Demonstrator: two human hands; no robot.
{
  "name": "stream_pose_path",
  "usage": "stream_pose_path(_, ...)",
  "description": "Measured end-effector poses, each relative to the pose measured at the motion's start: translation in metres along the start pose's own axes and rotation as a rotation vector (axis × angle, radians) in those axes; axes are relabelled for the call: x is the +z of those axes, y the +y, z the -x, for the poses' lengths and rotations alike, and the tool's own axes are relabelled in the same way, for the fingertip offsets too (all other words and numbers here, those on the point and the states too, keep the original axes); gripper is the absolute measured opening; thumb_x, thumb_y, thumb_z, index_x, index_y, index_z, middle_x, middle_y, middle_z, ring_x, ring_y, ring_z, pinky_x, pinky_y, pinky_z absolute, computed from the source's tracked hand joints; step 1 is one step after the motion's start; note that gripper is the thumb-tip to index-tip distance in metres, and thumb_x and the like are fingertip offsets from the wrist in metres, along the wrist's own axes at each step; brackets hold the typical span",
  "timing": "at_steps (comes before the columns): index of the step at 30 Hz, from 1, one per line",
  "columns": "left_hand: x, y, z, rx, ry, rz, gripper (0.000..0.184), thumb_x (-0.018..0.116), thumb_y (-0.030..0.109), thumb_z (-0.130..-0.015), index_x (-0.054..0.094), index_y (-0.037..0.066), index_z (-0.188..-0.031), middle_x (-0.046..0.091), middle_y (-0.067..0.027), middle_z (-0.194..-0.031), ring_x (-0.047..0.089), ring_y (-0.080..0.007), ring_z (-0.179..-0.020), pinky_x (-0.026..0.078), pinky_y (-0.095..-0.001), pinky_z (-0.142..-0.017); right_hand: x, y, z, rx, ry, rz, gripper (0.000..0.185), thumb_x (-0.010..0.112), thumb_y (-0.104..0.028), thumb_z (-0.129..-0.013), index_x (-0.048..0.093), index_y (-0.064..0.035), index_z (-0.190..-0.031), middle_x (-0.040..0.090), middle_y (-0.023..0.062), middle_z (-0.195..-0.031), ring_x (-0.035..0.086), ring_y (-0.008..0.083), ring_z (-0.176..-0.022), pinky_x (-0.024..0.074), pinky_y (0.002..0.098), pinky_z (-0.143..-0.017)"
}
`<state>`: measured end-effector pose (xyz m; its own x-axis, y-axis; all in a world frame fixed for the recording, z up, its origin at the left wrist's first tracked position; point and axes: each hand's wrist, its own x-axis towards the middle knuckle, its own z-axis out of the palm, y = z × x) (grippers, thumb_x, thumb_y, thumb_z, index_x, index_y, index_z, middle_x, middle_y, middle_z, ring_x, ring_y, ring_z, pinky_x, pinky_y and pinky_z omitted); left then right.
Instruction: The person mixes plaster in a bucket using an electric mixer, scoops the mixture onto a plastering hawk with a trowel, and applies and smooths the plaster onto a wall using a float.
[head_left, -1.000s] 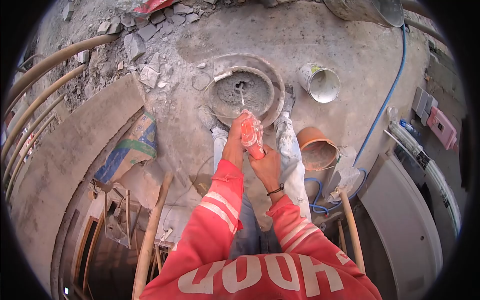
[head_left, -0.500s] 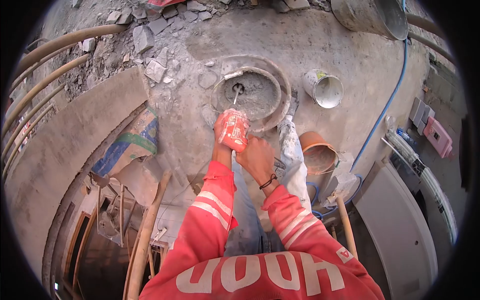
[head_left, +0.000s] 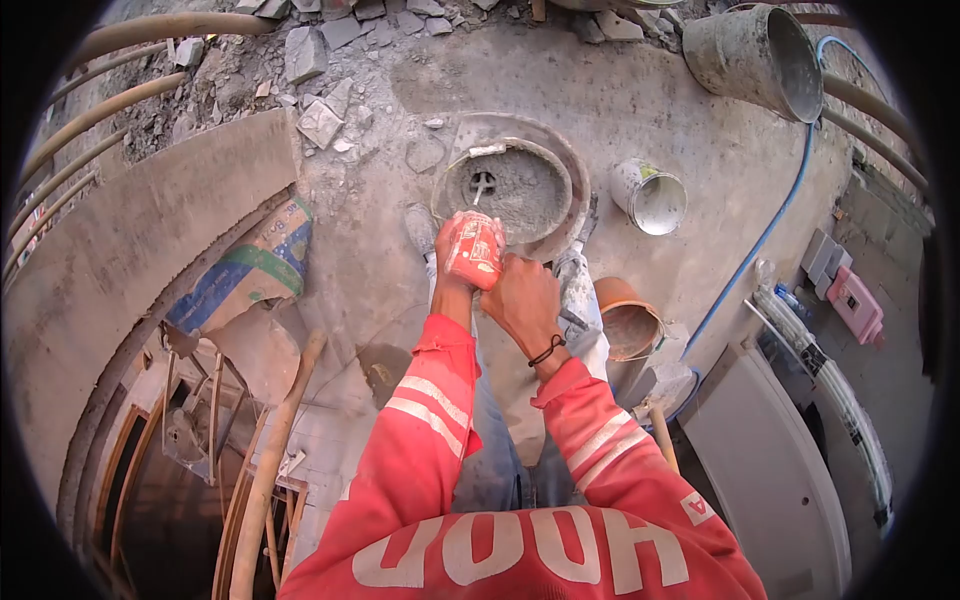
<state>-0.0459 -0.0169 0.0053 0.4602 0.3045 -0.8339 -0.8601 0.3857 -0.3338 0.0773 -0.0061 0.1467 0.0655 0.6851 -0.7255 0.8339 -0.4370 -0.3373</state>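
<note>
A red power drill [head_left: 474,252], smeared with grey, is gripped in both of my hands. My left hand [head_left: 448,262] wraps the left side of its body. My right hand [head_left: 527,300] is closed at its rear end, on a grip mostly hidden by the fingers. From the drill's nose a mixing paddle [head_left: 480,187] reaches down into wet grey mortar [head_left: 522,195]. The mortar lies in a round bucket [head_left: 566,205] with a pale grip on its wire handle. My feet stand at either side of the bucket.
A white-lined pail [head_left: 650,198] and an orange bucket [head_left: 628,322] are at the right, with a large grey bucket [head_left: 750,65] beyond. A blue hose [head_left: 765,235] runs along the floor. Broken rubble [head_left: 320,122] lies upper left; a torn cement sack [head_left: 250,270] is at the left.
The view has shifted slightly, so the bucket and drill appear a little further right. Both hands keep their hold on the drill, and the paddle is still in the mortar.
</note>
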Motion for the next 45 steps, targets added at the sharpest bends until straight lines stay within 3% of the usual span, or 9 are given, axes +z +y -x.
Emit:
stream_pose_path(5, 0.002, -0.007, 0.000, -0.020, -0.034, 0.017, 0.056, 0.058, 0.045, -0.088, 0.056, -0.008, -0.106, 0.061, -0.0212, -0.100, 0.063, -0.0316, -0.084, 0.056, -0.0405, -0.073, -0.007, 0.005, -0.002, -0.008, -0.009, 0.005, 0.020, 0.068, -0.013, -0.065, 0.070, 0.0016, -0.078, 0.069, 0.0254, -0.078, 0.069, 0.0436, -0.074, 0.0562, 0.0494, -0.065)
stream_pose_path(8, -0.008, -0.004, -0.010, -0.093, -0.067, 0.087, 0.053, 0.062, 0.038, -0.089, 0.055, -0.011, -0.109, 0.055, -0.0257, -0.111, 0.057, -0.0330, -0.100, 0.054, -0.0426, -0.083, -0.015, 0.009, -0.003, -0.006, 0.006, -0.011, 0.021, 0.069, -0.014, -0.065, 0.071, 0.0019, -0.078, 0.069, 0.0259, -0.077, 0.070, 0.0439, -0.075, 0.0563, 0.0495, -0.066)
stream_pose_path(14, 0.012, -0.021, -0.011, -0.036, -0.125, -0.027, 0.054, 0.059, 0.038, -0.090, 0.054, -0.012, -0.109, 0.056, -0.0265, -0.107, 0.059, -0.0336, -0.092, 0.054, -0.0416, -0.079, -0.021, 0.030, -0.008, 0.019, 0.012, -0.071, 0.023, 0.069, -0.017, -0.066, 0.071, 0.0024, -0.079, 0.068, 0.0276, -0.080, 0.069, 0.0446, -0.076, 0.0569, 0.0493, -0.069)
stream_pose_path(17, 0.020, -0.030, -0.017, 0.091, -0.002, -0.147, 0.049, 0.056, 0.039, -0.090, 0.057, -0.009, -0.103, 0.060, -0.0256, -0.099, 0.061, -0.0343, -0.084, 0.054, -0.0419, -0.073, -0.019, 0.039, -0.009, 0.056, 0.021, -0.102, 0.025, 0.069, -0.018, -0.066, 0.071, 0.0026, -0.081, 0.069, 0.0278, -0.080, 0.070, 0.0445, -0.078, 0.0570, 0.0493, -0.070)
stream_pose_path(20, 0.017, -0.029, -0.022, 0.071, -0.079, -0.343, 0.042, 0.054, 0.037, -0.091, 0.060, -0.004, -0.096, 0.062, -0.0228, -0.090, 0.061, -0.0345, -0.076, 0.055, -0.0437, -0.068, -0.019, 0.046, -0.005, 0.084, -0.001, -0.159, 0.026, 0.069, -0.018, -0.067, 0.071, 0.0028, -0.083, 0.069, 0.0282, -0.081, 0.069, 0.0450, -0.079, 0.0563, 0.0501, -0.071)
stream_pose_path(23, 0.022, -0.043, -0.020, 0.137, 0.094, -0.312, 0.035, 0.053, 0.033, -0.091, 0.061, 0.000, -0.090, 0.063, -0.0196, -0.083, 0.062, -0.0339, -0.072, 0.055, -0.0453, -0.064, -0.020, 0.048, 0.003, 0.144, -0.014, -0.219, 0.027, 0.068, -0.018, -0.068, 0.071, 0.0024, -0.085, 0.069, 0.0291, -0.083, 0.068, 0.0464, -0.081, 0.0554, 0.0511, -0.072)
stream_pose_path(32, 0.009, -0.051, -0.023, 0.091, 0.084, -0.385, 0.024, 0.057, 0.027, -0.089, 0.058, 0.003, -0.085, 0.063, -0.0188, -0.078, 0.062, -0.0361, -0.065, 0.055, -0.0501, -0.061, -0.017, 0.058, 0.014, 0.187, -0.036, -0.229, 0.023, 0.068, -0.019, -0.069, 0.072, 0.0013, -0.080, 0.068, 0.0287, -0.083, 0.067, 0.0470, -0.081, 0.0549, 0.0510, -0.073)
stream_pose_path(35, 0.017, -0.058, -0.013, 0.193, 0.124, -0.414, 0.025, 0.057, 0.027, -0.089, 0.058, 0.002, -0.086, 0.063, -0.0200, -0.078, 0.062, -0.0366, -0.065, 0.055, -0.0499, -0.061, -0.016, 0.057, 0.017, 0.189, -0.028, -0.248, 0.023, 0.069, -0.019, -0.069, 0.071, 0.0014, -0.080, 0.068, 0.0294, -0.083, 0.067, 0.0472, -0.080, 0.0547, 0.0512, -0.073)
stream_pose_path(45, 0.003, -0.057, -0.002, 0.141, 0.117, -0.318, 0.030, 0.057, 0.030, -0.088, 0.058, 0.000, -0.086, 0.062, -0.0204, -0.076, 0.061, -0.0366, -0.063, 0.054, -0.0476, -0.059, -0.003, 0.052, 0.028, 0.159, -0.023, -0.168, 0.028, 0.070, -0.025, -0.074, 0.069, 0.0007, -0.085, 0.068, 0.0278, -0.078, 0.067, 0.0466, -0.077, 0.0535, 0.0516, -0.071)
